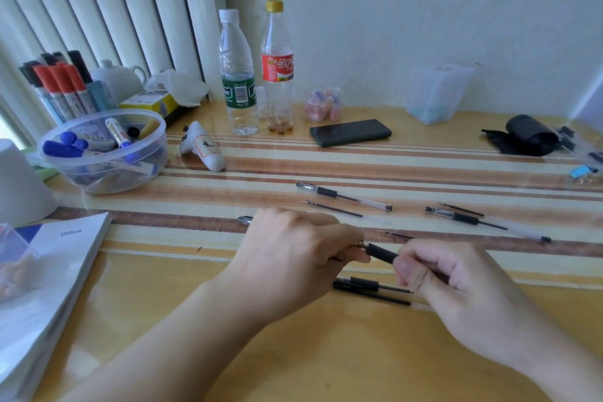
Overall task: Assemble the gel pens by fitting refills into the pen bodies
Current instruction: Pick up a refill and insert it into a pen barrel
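Note:
My left hand [293,248] and my right hand [456,284] meet over the desk's middle, both gripping one gel pen [380,252] by its black rubber grip; its metal tip end sits at my left fingertips. The pen's clear barrel is hidden inside my right fist. A pen cap [245,220] peeks out behind my left hand. Two more pens [372,289] lie side by side just under my hands. Further back lie a clear pen [344,196], a loose refill [331,208], a short refill [396,234], and another pen [486,223] with a refill [461,209] beside it.
A clear bowl of markers [104,150], a marker holder [62,85] and a white controller [202,147] stand at the left. Two bottles [238,75], a phone [350,132], a candy jar [324,104], a plastic box [437,93] and a black roll [528,135] line the back. A book [49,271] lies front left.

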Tool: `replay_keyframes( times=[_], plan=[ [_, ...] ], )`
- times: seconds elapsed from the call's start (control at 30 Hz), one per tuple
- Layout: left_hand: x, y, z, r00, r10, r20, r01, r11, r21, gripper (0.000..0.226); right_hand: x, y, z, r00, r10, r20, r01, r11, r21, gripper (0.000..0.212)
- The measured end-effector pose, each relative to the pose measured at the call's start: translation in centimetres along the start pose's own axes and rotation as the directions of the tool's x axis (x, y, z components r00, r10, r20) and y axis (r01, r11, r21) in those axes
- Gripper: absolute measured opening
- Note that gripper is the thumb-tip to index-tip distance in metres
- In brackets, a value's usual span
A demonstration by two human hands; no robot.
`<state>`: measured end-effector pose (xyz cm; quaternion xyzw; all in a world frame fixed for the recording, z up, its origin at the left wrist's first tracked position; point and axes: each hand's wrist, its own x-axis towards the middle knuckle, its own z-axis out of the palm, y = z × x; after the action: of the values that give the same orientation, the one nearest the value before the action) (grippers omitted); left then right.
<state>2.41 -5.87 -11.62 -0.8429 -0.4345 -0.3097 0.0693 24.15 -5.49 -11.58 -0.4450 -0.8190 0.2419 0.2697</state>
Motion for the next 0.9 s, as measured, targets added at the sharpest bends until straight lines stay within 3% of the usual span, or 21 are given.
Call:
replay_keyframes(
  times=[0.13, 0.23, 0.33, 0.47, 0.73, 0.9],
  plan=[
    [0.2, 0.4, -0.7, 0.973, -0.213, 0.089, 0.227, 0.953, -0.200, 0.028, 0.0, 0.2, -0.7, 0.997, -0.041, -0.065, 0.039, 0.999, -0.025, 0.035],
    [0.2, 0.0, -0.7, 0.957, -0.224, 0.183, 0.278, 0.887, -0.368, 0.026, 0.0, 0.4, -1.7, 0.989, -0.043, -0.139, 0.047, 0.999, 0.026, 0.033],
    [0.1, -0.3, -0.2, 0.950, -0.232, 0.208, 0.293, 0.893, -0.342, 0.026, -0.1, 0.3, -2.0, 0.982, -0.026, -0.188, 0.017, 0.999, -0.048, 0.022],
    [0.2, -0.4, 0.2, 0.930, -0.308, 0.201, 0.366, 0.836, -0.409, 0.012, -0.1, 0.2, -1.8, 0.985, 0.011, -0.170, -0.026, 0.996, -0.083, 0.024],
    [0.0, -0.4, 0.4, 0.943, -0.299, 0.149, 0.334, 0.852, -0.404, 0.011, 0.1, 0.7, -1.6, 0.982, -0.041, -0.184, 0.017, 0.991, -0.131, 0.025],
    [0.0, 0.0, 0.6, 0.971, -0.181, 0.155, 0.225, 0.913, -0.341, 0.012, 0.3, 1.0, -1.0, 0.978, -0.097, -0.183, 0.074, 0.989, -0.129, 0.022]
  ],
)
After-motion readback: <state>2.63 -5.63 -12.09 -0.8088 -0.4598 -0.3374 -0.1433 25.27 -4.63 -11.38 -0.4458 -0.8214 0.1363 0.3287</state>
